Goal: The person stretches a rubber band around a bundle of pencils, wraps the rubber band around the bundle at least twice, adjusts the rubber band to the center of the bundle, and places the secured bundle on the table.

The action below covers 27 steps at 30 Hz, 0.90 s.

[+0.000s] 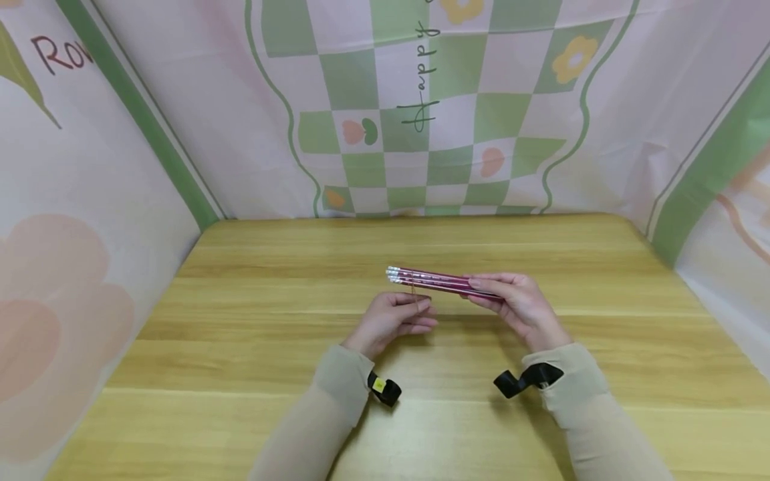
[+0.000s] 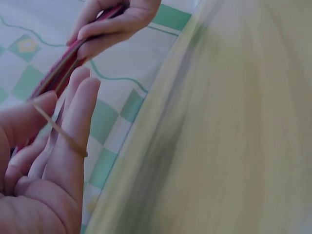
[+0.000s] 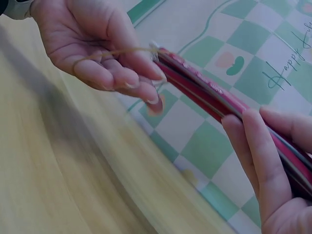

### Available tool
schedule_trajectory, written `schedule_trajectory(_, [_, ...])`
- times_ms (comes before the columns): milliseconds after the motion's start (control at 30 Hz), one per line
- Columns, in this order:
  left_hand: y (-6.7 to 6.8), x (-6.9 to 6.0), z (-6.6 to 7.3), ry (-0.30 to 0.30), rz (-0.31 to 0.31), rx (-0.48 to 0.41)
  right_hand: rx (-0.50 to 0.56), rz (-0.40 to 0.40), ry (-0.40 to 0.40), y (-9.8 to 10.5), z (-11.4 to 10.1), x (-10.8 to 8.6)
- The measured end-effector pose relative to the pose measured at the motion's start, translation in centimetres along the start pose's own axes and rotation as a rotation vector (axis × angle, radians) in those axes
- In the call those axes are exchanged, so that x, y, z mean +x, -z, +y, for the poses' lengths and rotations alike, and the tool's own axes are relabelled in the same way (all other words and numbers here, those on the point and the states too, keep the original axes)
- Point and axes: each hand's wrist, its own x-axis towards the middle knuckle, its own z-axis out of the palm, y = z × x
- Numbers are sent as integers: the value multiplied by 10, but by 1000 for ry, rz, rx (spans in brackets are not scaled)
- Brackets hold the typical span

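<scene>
"Happy" runs up the patterned cloth backdrop (image 1: 361,80) behind the wooden table (image 1: 445,427). Above it, the right hand (image 1: 523,304) grasps maroon pencils (image 1: 442,281), long axis nearly crosswise, eraser ends pointing left near the left hand (image 1: 397,319), whose fingers hook a thin rubber band (image 2: 63,134).

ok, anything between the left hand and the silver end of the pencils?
Nothing visible in the way. The rubber band on the left hand runs up to the maroon pencils near their silver end; the right hand grips them farther along, clear of that end.
</scene>
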Motion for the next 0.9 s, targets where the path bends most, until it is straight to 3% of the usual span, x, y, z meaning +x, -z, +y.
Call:
schedule_trajectory(633, [-19, 3, -9, -62, 189, -24, 28, 240, 89, -24, 20, 3])
schedule_trajectory(767, [-23, 2, -8, -90, 235, 56, 43, 268, 87, -27, 21, 4])
schedule_trajectory(900, [-26, -1, -6, -113, 295, 242, 57, 285, 76, -28, 21, 4])
